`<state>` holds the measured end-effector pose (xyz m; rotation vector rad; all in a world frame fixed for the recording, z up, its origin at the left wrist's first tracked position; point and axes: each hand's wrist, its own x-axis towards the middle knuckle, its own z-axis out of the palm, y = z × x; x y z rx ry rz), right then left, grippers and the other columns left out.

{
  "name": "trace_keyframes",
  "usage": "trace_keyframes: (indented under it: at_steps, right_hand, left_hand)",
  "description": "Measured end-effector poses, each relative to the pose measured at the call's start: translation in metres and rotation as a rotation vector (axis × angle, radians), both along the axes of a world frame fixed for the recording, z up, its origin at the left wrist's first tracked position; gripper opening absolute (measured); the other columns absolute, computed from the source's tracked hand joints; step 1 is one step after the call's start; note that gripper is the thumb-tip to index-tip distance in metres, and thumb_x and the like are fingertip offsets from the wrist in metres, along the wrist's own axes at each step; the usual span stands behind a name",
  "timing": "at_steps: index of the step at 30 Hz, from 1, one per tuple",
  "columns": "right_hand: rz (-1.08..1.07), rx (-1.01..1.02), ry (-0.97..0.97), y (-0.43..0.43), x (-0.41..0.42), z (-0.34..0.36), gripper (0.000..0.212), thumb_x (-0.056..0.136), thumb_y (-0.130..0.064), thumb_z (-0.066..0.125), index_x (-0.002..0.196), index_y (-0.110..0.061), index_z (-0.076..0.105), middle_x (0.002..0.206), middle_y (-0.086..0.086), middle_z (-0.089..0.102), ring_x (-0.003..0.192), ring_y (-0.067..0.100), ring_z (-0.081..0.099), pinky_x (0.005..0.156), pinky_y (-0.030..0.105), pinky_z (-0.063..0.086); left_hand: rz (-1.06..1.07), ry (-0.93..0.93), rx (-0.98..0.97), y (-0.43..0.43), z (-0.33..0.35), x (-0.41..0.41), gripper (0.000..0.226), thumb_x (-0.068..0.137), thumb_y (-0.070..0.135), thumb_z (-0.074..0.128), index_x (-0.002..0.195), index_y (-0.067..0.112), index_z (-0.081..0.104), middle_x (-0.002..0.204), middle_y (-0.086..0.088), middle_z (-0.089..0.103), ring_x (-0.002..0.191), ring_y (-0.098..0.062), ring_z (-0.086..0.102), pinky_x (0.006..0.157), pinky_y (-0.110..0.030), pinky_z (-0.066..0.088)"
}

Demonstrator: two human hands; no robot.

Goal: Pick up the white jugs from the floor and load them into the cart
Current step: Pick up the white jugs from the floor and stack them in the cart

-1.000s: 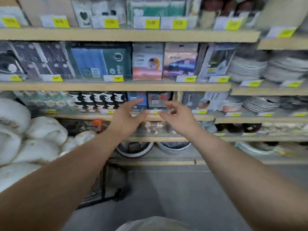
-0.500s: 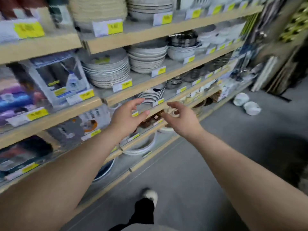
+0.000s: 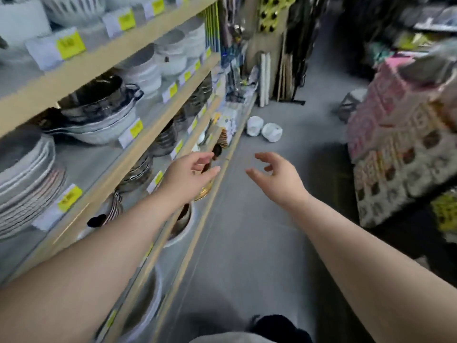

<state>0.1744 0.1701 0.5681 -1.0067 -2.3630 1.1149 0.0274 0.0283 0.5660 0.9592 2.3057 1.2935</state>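
Two white jugs lie on the grey floor down the aisle, one [image 3: 255,125] beside the shelf foot and the other [image 3: 272,132] just right of it. My left hand [image 3: 190,175] is stretched out in front of me near the shelf edge, fingers loosely curled and holding nothing. My right hand [image 3: 274,176] is held out beside it over the floor, fingers relaxed and empty. Both hands are well short of the jugs. No cart is in view.
A tall wooden shelving unit [image 3: 138,134] with plates, bowls and pots runs along the left. Stacked pink and patterned boxes [image 3: 395,134] line the right side of the aisle. A small stool [image 3: 351,105] stands beyond the jugs. My dark shoe [image 3: 277,325] is on the floor below.
The view has swung right, from facing the shelves and the cart to looking down the aisle. The jugs now appear nearer and centred. Both hands stay outstretched and empty.
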Motion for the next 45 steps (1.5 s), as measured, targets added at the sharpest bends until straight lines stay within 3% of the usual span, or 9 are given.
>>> trace_keyframes:
  at_steps: [6, 12, 20, 26, 31, 35, 39, 41, 45]
  right_hand:
    - [-0.123, -0.020, -0.039, 0.146, -0.013, -0.029, 0.048, 0.088, -0.038, 0.066, 0.131, -0.020, 0.056, 0.132, -0.003, 0.058, 0.110, 0.013, 0.055, 0.088, 0.025, 0.042]
    - [-0.146, -0.035, -0.095, 0.303, -0.043, -0.026, 0.049, 0.089, -0.038, 0.065, 0.133, -0.020, 0.054, 0.134, -0.001, 0.056, 0.092, 0.008, 0.052, 0.083, 0.024, 0.042]
    - [-0.177, -0.078, -0.112, 0.467, -0.120, -0.027, 0.051, 0.088, -0.038, 0.066, 0.134, -0.020, 0.054, 0.134, 0.000, 0.056, 0.124, 0.016, 0.051, 0.101, 0.033, 0.044]
    - [-0.205, -0.091, -0.093, 0.584, -0.209, -0.039, 0.048, 0.089, -0.036, 0.065, 0.133, -0.019, 0.054, 0.134, 0.000, 0.056, 0.123, 0.017, 0.052, 0.100, 0.038, 0.046]
    - [-0.240, -0.136, -0.101, 0.678, -0.290, -0.041, 0.049, 0.089, -0.037, 0.065, 0.133, -0.020, 0.053, 0.137, 0.001, 0.053, 0.104, 0.012, 0.053, 0.093, 0.035, 0.049]
    - [-0.215, -0.167, -0.109, 0.745, -0.345, -0.048, 0.049, 0.089, -0.037, 0.065, 0.134, -0.021, 0.053, 0.137, 0.000, 0.053, 0.120, 0.017, 0.053, 0.088, 0.026, 0.042]
    - [-0.150, -0.204, -0.140, 0.814, -0.404, -0.067, 0.048, 0.090, -0.037, 0.064, 0.133, -0.021, 0.054, 0.137, 0.001, 0.054, 0.121, 0.019, 0.053, 0.098, 0.033, 0.045]
    - [-0.089, -0.212, -0.164, 0.854, -0.436, -0.083, 0.048, 0.091, -0.036, 0.063, 0.134, -0.020, 0.053, 0.138, 0.000, 0.053, 0.112, 0.016, 0.057, 0.092, 0.030, 0.048]
    - [0.038, -0.257, -0.226, 0.936, -0.503, -0.118, 0.049, 0.091, -0.039, 0.062, 0.136, -0.023, 0.050, 0.139, -0.002, 0.051, 0.077, 0.004, 0.057, 0.060, 0.023, 0.048]
  left_hand:
    - [-0.130, -0.034, -0.036, 0.158, -0.025, -0.030, 0.037, 0.086, 0.026, 0.071, 0.122, 0.022, 0.063, 0.110, 0.007, 0.064, 0.102, -0.014, 0.060, 0.092, -0.027, 0.047]
    - [-0.134, -0.077, -0.044, 0.319, -0.026, -0.067, 0.038, 0.086, 0.026, 0.072, 0.122, 0.021, 0.063, 0.114, 0.003, 0.065, 0.106, -0.020, 0.061, 0.100, -0.039, 0.047]
    - [-0.132, -0.093, -0.059, 0.480, -0.033, -0.144, 0.029, 0.085, 0.029, 0.072, 0.112, 0.033, 0.061, 0.108, 0.011, 0.063, 0.099, -0.014, 0.060, 0.095, -0.031, 0.047]
    - [-0.154, -0.100, -0.054, 0.603, -0.054, -0.238, 0.035, 0.085, 0.027, 0.073, 0.118, 0.025, 0.064, 0.106, 0.009, 0.064, 0.093, -0.014, 0.060, 0.091, -0.029, 0.048]
    - [-0.193, -0.094, -0.111, 0.697, -0.049, -0.324, 0.036, 0.087, 0.027, 0.071, 0.122, 0.024, 0.062, 0.113, 0.007, 0.063, 0.099, -0.015, 0.060, 0.089, -0.027, 0.046]
    - [-0.166, -0.106, -0.131, 0.758, -0.047, -0.376, 0.039, 0.087, 0.027, 0.070, 0.125, 0.023, 0.062, 0.113, 0.007, 0.063, 0.100, -0.013, 0.059, 0.086, -0.022, 0.041]
    - [-0.115, -0.139, -0.157, 0.813, -0.069, -0.419, 0.040, 0.087, 0.029, 0.070, 0.126, 0.025, 0.062, 0.118, 0.007, 0.064, 0.102, -0.012, 0.060, 0.090, -0.024, 0.044]
    - [-0.073, -0.146, -0.175, 0.844, -0.084, -0.441, 0.042, 0.087, 0.030, 0.071, 0.127, 0.024, 0.062, 0.118, 0.007, 0.063, 0.104, -0.013, 0.060, 0.090, -0.024, 0.044]
    - [0.053, -0.182, -0.207, 0.900, -0.117, -0.483, 0.040, 0.086, 0.031, 0.071, 0.125, 0.027, 0.062, 0.116, 0.006, 0.063, 0.104, -0.014, 0.060, 0.094, -0.031, 0.047]
